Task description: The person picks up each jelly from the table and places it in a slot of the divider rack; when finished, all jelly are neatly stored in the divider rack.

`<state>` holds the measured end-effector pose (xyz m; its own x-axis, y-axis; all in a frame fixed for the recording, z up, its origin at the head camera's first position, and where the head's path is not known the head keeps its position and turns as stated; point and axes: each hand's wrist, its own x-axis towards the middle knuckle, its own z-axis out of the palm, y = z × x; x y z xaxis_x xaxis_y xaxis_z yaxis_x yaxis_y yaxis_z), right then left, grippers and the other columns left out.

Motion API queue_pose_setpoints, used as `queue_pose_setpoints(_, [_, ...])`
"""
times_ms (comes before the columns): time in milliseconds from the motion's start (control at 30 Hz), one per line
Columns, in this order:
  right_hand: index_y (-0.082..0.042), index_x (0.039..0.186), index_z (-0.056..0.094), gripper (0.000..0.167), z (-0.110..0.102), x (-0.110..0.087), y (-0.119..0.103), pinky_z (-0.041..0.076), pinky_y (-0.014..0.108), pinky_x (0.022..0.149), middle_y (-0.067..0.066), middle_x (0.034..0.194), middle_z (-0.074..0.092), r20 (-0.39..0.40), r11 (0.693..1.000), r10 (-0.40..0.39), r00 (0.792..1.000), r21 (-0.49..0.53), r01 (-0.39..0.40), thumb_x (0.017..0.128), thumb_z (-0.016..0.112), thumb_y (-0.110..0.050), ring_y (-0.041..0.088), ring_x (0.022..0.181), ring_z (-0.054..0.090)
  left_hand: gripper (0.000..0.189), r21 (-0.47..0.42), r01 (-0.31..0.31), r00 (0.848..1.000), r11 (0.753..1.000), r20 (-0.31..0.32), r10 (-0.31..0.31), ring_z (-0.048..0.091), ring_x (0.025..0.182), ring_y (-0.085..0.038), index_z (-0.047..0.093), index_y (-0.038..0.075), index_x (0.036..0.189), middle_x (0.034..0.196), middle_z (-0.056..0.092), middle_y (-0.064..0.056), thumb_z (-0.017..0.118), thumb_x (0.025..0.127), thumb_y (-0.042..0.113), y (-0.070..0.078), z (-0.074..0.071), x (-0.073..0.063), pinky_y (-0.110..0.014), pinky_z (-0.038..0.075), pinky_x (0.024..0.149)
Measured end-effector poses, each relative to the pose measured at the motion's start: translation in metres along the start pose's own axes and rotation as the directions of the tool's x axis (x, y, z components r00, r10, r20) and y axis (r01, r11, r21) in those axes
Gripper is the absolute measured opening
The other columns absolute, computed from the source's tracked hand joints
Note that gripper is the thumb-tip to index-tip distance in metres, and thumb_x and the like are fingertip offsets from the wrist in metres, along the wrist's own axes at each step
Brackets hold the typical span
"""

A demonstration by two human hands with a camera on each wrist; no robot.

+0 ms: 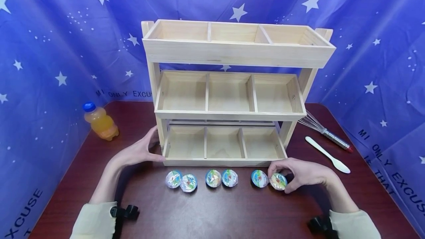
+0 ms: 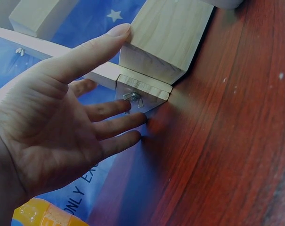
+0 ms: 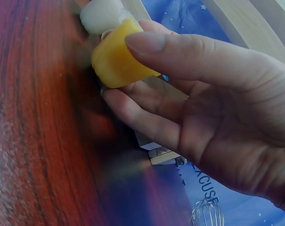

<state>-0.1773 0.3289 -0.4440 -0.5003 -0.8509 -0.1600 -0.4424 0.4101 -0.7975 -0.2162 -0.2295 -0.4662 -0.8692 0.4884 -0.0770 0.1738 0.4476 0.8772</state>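
Observation:
A three-tier wooden shelf (image 1: 239, 54) stands at the middle of the table, each tier split into three compartments. Beside its lower left corner is my left hand (image 1: 141, 151), fingers spread and thumb against the end of the bottom tier; the left wrist view shows nothing in the palm. My right hand (image 1: 300, 174) pinches a small jelly cup (image 1: 278, 182) with a clear printed lid, in front of the shelf's right end. Its yellow side (image 3: 118, 59) shows in the right wrist view. Immediately left of it sits another jelly cup (image 1: 259, 178), whitish in the right wrist view.
More jelly cups line the shelf's front: a middle pair (image 1: 213, 178) and a left pair (image 1: 188, 183). An orange drink bottle (image 1: 103, 124) stands at the left. A whisk (image 1: 327, 132) and a pale spoon (image 1: 327, 154) lie right. Blue star-patterned cloth (image 1: 66, 47) surrounds the table.

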Motion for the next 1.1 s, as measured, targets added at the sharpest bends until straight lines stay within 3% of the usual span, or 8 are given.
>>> queue_pose_setpoints(200, [-0.015, 0.121, 0.064, 0.048, -0.001, -0.004, 0.001, 0.059, 0.026, 0.094, 0.003, 0.119, 0.068, 0.014, 0.995, 0.005, 1.000, 0.096, -0.006, 0.079, 0.083, -0.001, 0.006, 0.110, 0.063, 0.121, -0.009, -0.005, 1.000, 1.000, 0.004, 0.006, 0.031, 0.153, -0.045, 0.003, 0.020, 0.165, 0.169, 0.023, -0.019, 0.089, 0.080, 0.028, -0.001, 0.001, 0.001, -0.065, 0.025, 0.125])
queue_pose_setpoints(500, [-0.012, 0.126, 0.063, 0.050, -0.003, -0.008, 0.001, 0.057, 0.024, 0.096, 0.006, 0.121, 0.069, 0.003, 0.994, -0.044, 0.999, 0.100, 0.043, 0.081, 0.081, 0.000, 0.008, 0.109, 0.065, 0.120, -0.015, -0.019, 1.000, 1.000, 0.009, 0.019, 0.032, 0.152, -0.045, 0.004, 0.019, 0.165, 0.168, 0.025, -0.020, 0.089, 0.080, 0.026, 0.000, 0.001, 0.001, -0.064, 0.025, 0.125])
queue_pose_setpoints(900, [-0.009, 0.129, 0.063, 0.050, -0.012, -0.006, -0.018, 0.056, 0.023, 0.099, 0.017, 0.123, 0.069, -0.009, 0.992, -0.017, 1.000, 0.125, 0.018, 0.083, 0.079, 0.002, 0.007, 0.111, 0.066, 0.119, 0.009, 0.001, 1.000, 1.000, -0.003, -0.001, 0.030, 0.153, -0.046, 0.005, 0.019, 0.165, 0.169, 0.022, -0.019, 0.089, 0.081, 0.030, 0.000, 0.000, 0.000, -0.066, 0.025, 0.124])
queue_pose_setpoints(1100, [-0.009, 0.128, 0.063, 0.049, -0.017, -0.003, -0.022, 0.056, 0.022, 0.098, 0.011, 0.121, 0.070, -0.038, 0.992, -0.014, 0.999, 0.125, 0.019, 0.083, 0.080, 0.000, 0.006, 0.109, 0.066, 0.121, 0.034, 0.014, 1.000, 0.999, -0.003, -0.014, 0.030, 0.152, -0.047, 0.002, 0.019, 0.165, 0.170, 0.020, -0.020, 0.088, 0.082, 0.031, 0.000, -0.001, -0.001, -0.067, 0.025, 0.124])
